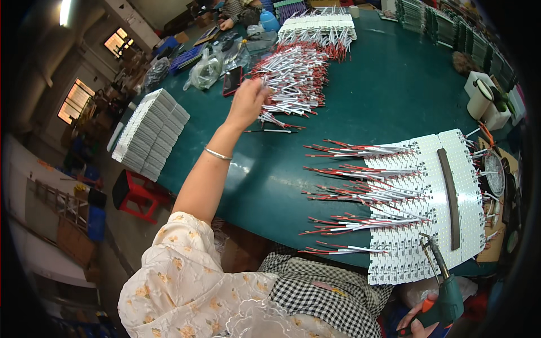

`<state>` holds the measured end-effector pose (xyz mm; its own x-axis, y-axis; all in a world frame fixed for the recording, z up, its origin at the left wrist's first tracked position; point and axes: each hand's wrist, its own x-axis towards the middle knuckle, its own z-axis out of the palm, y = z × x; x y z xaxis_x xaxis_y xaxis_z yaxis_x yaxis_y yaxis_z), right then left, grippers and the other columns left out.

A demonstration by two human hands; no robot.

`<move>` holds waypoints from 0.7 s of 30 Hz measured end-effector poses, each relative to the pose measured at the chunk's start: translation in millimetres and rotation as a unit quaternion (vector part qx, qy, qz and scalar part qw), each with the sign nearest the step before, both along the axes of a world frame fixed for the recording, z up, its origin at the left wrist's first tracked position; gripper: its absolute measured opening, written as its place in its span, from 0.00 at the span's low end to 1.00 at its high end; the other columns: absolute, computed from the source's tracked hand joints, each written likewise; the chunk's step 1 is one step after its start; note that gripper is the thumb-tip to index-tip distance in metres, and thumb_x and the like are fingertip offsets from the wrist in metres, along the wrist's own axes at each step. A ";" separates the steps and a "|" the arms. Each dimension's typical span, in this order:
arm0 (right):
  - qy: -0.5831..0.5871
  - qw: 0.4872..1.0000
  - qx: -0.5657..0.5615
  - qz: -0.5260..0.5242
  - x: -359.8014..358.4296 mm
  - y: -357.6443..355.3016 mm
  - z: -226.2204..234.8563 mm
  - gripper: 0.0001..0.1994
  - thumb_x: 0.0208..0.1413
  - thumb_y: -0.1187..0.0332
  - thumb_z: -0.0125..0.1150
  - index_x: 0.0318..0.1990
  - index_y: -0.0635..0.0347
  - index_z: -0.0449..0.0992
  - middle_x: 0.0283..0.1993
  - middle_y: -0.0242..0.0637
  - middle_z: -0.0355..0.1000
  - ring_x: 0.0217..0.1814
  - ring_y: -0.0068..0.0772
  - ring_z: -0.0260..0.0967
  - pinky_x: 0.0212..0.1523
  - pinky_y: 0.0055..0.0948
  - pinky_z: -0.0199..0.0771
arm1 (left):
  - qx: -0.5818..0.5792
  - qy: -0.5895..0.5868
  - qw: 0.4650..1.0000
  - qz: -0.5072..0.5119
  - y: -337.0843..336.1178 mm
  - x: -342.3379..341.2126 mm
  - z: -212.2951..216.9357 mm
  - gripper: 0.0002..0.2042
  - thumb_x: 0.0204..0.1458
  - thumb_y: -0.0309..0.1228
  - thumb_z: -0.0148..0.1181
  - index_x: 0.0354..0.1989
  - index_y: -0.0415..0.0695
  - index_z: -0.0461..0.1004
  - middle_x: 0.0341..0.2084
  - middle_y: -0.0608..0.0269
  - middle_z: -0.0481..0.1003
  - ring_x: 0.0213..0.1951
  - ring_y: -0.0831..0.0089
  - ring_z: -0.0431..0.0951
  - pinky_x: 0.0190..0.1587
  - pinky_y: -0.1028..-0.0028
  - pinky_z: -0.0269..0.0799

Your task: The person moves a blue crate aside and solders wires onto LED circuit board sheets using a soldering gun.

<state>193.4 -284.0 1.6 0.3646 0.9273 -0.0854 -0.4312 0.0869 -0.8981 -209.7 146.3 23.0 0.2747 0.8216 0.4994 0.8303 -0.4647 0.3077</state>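
Reaching left hand [246,104] grips wires [293,79]; right hand [420,321] grips soldering gun [448,293].

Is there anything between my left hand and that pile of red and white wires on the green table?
Nothing visible does. The left hand already reaches the near edge of the pile of red and white wires, fingers in among them. The right hand is far off, holding a green tool.

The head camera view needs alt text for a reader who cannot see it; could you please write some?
A person's left hand reaches across a green table into a pile of red and white wires, while the right hand grips a green soldering tool at the lower edge. White boards with attached wires lie beside the tool.
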 end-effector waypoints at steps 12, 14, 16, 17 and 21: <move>0.015 1.000 0.008 0.003 2.6 -2.3 -2.4 0.30 0.43 0.78 0.56 0.56 0.73 0.54 0.35 0.49 0.66 0.19 0.28 0.62 0.19 0.24 0.66 | -0.127 0.097 0.986 -0.057 -12.5 2.4 -17.0 0.15 0.33 0.23 0.68 0.33 0.42 0.76 0.27 0.57 0.73 0.31 0.61 0.74 0.36 0.69 0.68; 0.011 1.000 0.009 0.003 2.5 -2.4 -1.9 0.30 0.43 0.78 0.56 0.56 0.73 0.55 0.35 0.49 0.66 0.19 0.29 0.62 0.19 0.23 0.66 | -0.142 0.118 0.980 -0.076 -7.0 2.1 -22.2 0.11 0.32 0.23 0.68 0.29 0.42 0.76 0.28 0.59 0.70 0.35 0.62 0.73 0.37 0.68 0.68; 0.007 1.000 0.010 0.004 2.3 -2.4 -1.3 0.29 0.43 0.78 0.56 0.56 0.73 0.55 0.35 0.49 0.66 0.19 0.29 0.62 0.19 0.23 0.66 | -0.132 0.117 0.981 -0.080 -1.2 1.8 -24.2 0.10 0.33 0.23 0.67 0.28 0.42 0.76 0.28 0.60 0.71 0.34 0.62 0.74 0.37 0.68 0.68; 0.006 1.000 0.015 0.004 2.1 -2.3 -0.9 0.29 0.43 0.78 0.56 0.56 0.73 0.55 0.35 0.50 0.66 0.19 0.29 0.62 0.19 0.23 0.66 | -0.124 0.114 0.982 -0.090 1.2 1.8 -24.1 0.09 0.33 0.23 0.67 0.27 0.42 0.77 0.27 0.60 0.72 0.33 0.62 0.74 0.37 0.68 0.68; 0.000 1.000 0.015 -0.002 0.1 -1.4 0.2 0.30 0.42 0.77 0.56 0.56 0.73 0.55 0.35 0.49 0.66 0.19 0.28 0.62 0.19 0.22 0.66 | -0.144 0.093 0.982 -0.081 6.1 3.5 -20.1 0.08 0.34 0.23 0.66 0.26 0.41 0.76 0.24 0.60 0.75 0.30 0.63 0.75 0.35 0.68 0.69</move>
